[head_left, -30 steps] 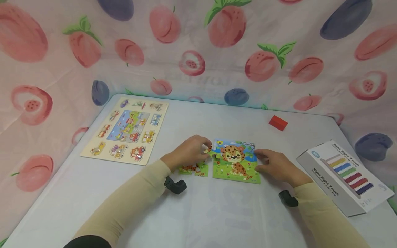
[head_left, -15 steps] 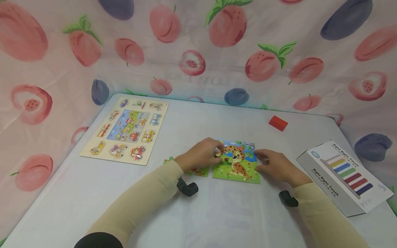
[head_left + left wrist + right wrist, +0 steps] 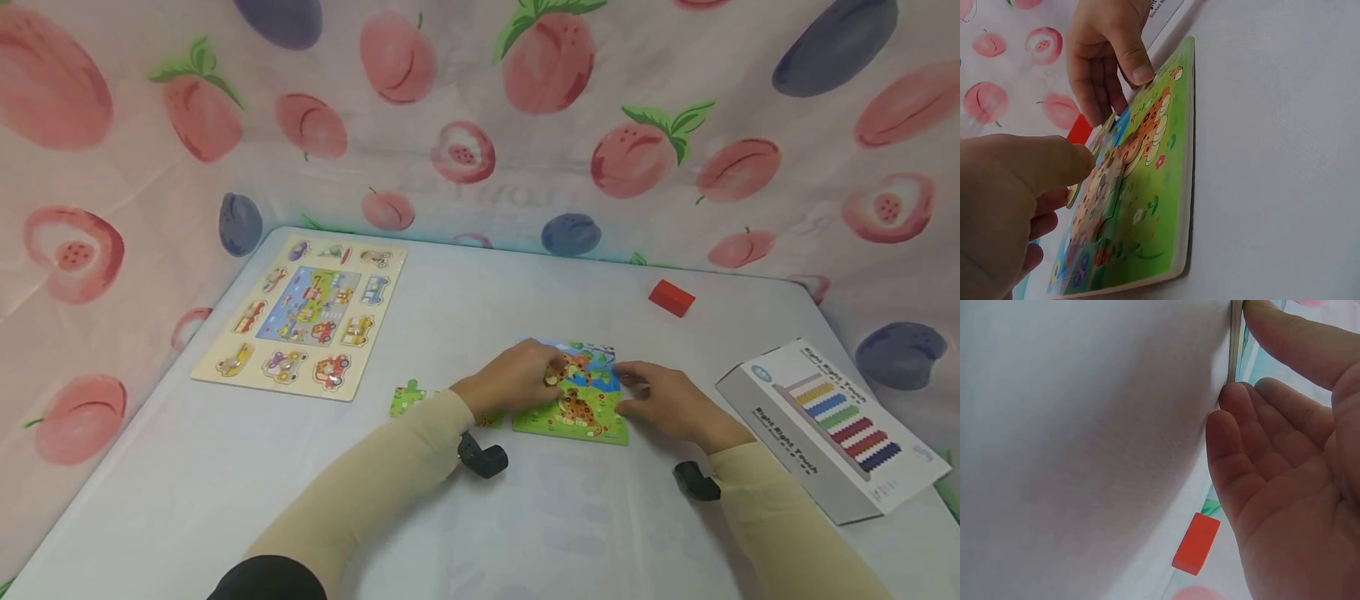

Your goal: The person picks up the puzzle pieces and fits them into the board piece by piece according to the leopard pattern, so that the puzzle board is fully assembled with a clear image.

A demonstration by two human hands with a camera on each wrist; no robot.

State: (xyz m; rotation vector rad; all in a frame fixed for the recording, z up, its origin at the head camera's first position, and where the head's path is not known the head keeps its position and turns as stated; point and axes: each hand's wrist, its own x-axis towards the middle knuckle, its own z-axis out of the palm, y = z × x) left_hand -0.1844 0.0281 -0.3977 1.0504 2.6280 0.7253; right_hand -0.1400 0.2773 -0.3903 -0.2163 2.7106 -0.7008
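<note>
Head view: a square cardboard jigsaw board printed with an orange spotted leopard on green grass lies just below and right of centre on a white-covered worktop. The left hand is over its 10 o'clock side, its fingertips partly hidden; the right hand is at its 3 o'clock edge. Loose green-printed jigsaw pieces lie at 9 o'clock from the board, partly covered by the left arm. Beyond them, between 9 and 10 o'clock, lies a pale wooden board with vehicle pictures. A red rectangular block sits between 1 and 2 o'clock, and a white-and-grey printed carton at 3 o'clock. Left wrist view: the left hand, at 9 o'clock, pinches a thin pale-edged jigsaw piece, tilted above the leopard board. Right wrist view: the right hand has thumb and fingers apart, touching the board's edge without wrapping it; the red block appears between 6 and 7 o'clock from its fingertips.
</note>
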